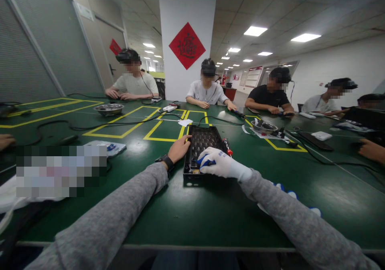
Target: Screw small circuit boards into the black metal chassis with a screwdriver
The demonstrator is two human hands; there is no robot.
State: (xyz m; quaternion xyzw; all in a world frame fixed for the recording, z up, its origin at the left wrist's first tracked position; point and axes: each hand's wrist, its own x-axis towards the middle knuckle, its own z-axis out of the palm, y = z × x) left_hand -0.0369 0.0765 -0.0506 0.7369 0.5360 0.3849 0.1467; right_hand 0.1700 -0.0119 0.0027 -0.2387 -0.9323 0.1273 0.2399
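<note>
A long black open case (187, 169) lies on the green table in front of me, its inside dark and covered with a repeated pattern of small shapes. My left hand (179, 148), bare and with a dark watch at the wrist, grips the case's left wall. Over the near end of the case is my right hand (217, 162), in a white glove with blue-coated fingers. Its fingers are bent together down inside the case; whatever they hold is hidden. Just right of the case lies a tool with a red part (229, 152), partly hidden behind the glove.
A metal bowl (108, 109) stands at the left, another bowl (264, 127) with dark items at the right. Black cables (57, 121) cross the table. A plastic packet (116, 148) lies left. Several people sit around the far side. Blue-and-white items lie by my right forearm.
</note>
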